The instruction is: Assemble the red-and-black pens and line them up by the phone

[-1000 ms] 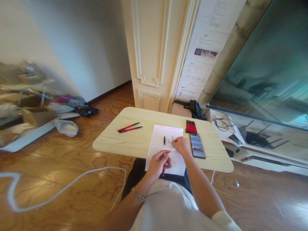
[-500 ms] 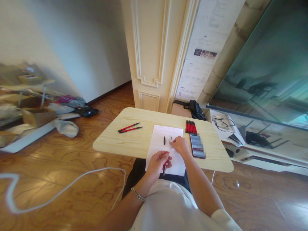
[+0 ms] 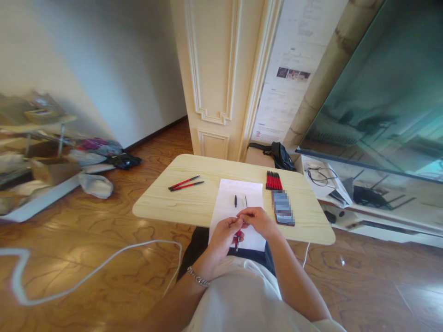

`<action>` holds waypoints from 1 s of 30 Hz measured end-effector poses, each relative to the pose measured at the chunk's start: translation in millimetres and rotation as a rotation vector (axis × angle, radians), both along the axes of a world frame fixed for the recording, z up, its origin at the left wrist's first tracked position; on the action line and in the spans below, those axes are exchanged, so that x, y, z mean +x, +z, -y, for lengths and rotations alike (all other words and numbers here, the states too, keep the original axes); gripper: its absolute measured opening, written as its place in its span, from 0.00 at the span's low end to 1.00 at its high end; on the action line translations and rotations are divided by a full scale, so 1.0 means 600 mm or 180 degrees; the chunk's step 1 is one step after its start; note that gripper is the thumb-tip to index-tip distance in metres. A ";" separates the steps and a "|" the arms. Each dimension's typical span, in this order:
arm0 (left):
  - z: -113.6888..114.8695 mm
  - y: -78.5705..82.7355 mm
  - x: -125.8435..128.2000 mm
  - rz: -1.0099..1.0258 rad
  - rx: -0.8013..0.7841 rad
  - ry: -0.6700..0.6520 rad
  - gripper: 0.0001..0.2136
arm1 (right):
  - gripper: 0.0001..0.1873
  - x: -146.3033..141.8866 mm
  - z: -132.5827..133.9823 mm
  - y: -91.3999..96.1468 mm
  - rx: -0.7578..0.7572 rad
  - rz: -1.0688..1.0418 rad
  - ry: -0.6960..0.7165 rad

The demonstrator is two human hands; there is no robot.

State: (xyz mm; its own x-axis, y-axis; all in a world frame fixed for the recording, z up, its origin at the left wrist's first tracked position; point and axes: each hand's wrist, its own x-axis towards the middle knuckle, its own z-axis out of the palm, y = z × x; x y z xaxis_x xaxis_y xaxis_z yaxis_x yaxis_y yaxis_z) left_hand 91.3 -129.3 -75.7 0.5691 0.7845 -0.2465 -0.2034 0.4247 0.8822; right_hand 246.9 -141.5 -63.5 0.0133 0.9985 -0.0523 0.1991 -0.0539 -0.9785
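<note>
My left hand [image 3: 223,233] is closed round a red pen barrel [image 3: 237,237] held upright over the near edge of a white paper sheet [image 3: 238,191]. My right hand [image 3: 258,220] is pinched at the top of that barrel, touching the left hand; what its fingertips hold is too small to make out. On the sheet beyond the hands lie a short black pen part [image 3: 236,200] and a thin refill [image 3: 246,201].
The sheet lies on a small light-wood table [image 3: 180,203]. Two red-and-black pens [image 3: 186,183] rest at its left, a row of several red pens [image 3: 273,180] and a phone [image 3: 283,208] at its right. A white cable [image 3: 86,272] crosses the wooden floor.
My right hand drew back from the parts on the sheet toward me and met the left hand at the top of the red barrel. The left hand stayed nearly still.
</note>
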 end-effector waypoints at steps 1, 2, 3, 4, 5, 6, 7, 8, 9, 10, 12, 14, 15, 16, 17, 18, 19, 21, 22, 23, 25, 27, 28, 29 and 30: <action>0.000 -0.001 0.000 0.0021 -0.0040 -0.0013 0.18 | 0.13 0.000 0.000 -0.003 0.0022 0.0032 -0.0023; 0.000 -0.002 0.000 0.0043 -0.0085 -0.0011 0.18 | 0.12 0.001 -0.001 -0.005 0.0037 0.0064 -0.0054; 0.000 -0.002 -0.001 0.0058 -0.0129 -0.0011 0.18 | 0.11 0.001 -0.003 -0.008 0.0039 0.0076 -0.0091; 0.000 -0.002 -0.001 0.0065 -0.0170 -0.0024 0.17 | 0.11 0.001 -0.005 -0.010 0.0034 0.0055 -0.0138; -0.001 -0.002 -0.002 0.0063 -0.0209 -0.0056 0.17 | 0.11 0.001 -0.007 -0.011 0.0023 0.0001 -0.0191; -0.002 -0.001 -0.003 0.0054 -0.0250 -0.0110 0.17 | 0.11 0.000 -0.008 -0.013 0.0011 -0.0085 -0.0234; -0.003 0.001 -0.004 0.0040 -0.0292 -0.0179 0.17 | 0.11 0.000 -0.008 -0.014 -0.0013 -0.0210 -0.0256; -0.003 0.003 -0.005 0.0032 -0.0329 -0.0251 0.16 | 0.12 -0.001 -0.008 -0.014 -0.0059 -0.0387 -0.0266; -0.004 0.006 -0.006 0.0039 -0.0361 -0.0303 0.16 | 0.13 -0.003 -0.008 -0.015 -0.0132 -0.0613 -0.0266; -0.004 0.008 -0.007 0.0069 -0.0389 -0.0324 0.15 | 0.13 -0.005 -0.007 -0.015 -0.0227 -0.0875 -0.0261; -0.004 0.013 -0.008 0.0184 -0.0458 -0.0334 0.13 | 0.15 -0.008 -0.004 -0.013 -0.0431 -0.1410 -0.0224; -0.004 0.018 -0.009 0.0295 -0.0585 -0.0353 0.12 | 0.16 -0.011 0.000 -0.010 -0.0567 -0.1790 -0.0110; -0.004 0.019 -0.009 0.0334 -0.0661 -0.0370 0.12 | 0.17 -0.012 0.001 -0.009 -0.0597 -0.1906 -0.0035; -0.004 0.021 -0.009 0.0368 -0.0731 -0.0375 0.13 | 0.17 -0.013 0.003 -0.007 -0.0617 -0.1990 0.0039; -0.005 0.022 -0.009 0.0405 -0.0790 -0.0361 0.13 | 0.17 -0.014 0.004 -0.006 -0.0630 -0.2059 0.0101; -0.005 0.022 -0.009 0.0449 -0.0841 -0.0339 0.12 | 0.16 -0.014 0.004 -0.005 -0.0638 -0.2120 0.0143; -0.006 0.023 -0.009 0.0502 -0.0888 -0.0317 0.12 | 0.16 -0.013 0.004 -0.005 -0.0644 -0.2179 0.0171; -0.007 0.024 -0.009 0.0592 -0.0992 -0.0295 0.11 | 0.15 -0.012 0.004 -0.006 -0.0643 -0.2294 0.0207; -0.007 0.025 -0.010 0.0619 -0.1039 -0.0298 0.11 | 0.14 -0.011 0.003 -0.007 -0.0637 -0.2343 0.0230; -0.007 0.026 -0.010 0.0636 -0.1071 -0.0302 0.11 | 0.14 -0.010 0.003 -0.008 -0.0630 -0.2381 0.0254; -0.007 0.028 -0.011 0.0643 -0.1064 -0.0305 0.11 | 0.13 -0.008 0.001 -0.011 -0.0628 -0.2408 0.0300; -0.005 0.032 -0.012 0.0601 -0.0991 -0.0346 0.11 | 0.13 -0.005 0.000 -0.013 -0.0645 -0.2410 0.0272; -0.004 0.033 -0.012 0.0566 -0.0949 -0.0368 0.12 | 0.12 -0.003 -0.001 -0.013 -0.0658 -0.2412 0.0217; -0.003 0.035 -0.013 0.0513 -0.0905 -0.0391 0.12 | 0.12 -0.001 -0.001 -0.013 -0.0670 -0.2410 0.0152; -0.002 0.036 -0.013 0.0446 -0.0854 -0.0413 0.12 | 0.12 0.001 -0.002 -0.012 -0.0684 -0.2400 0.0097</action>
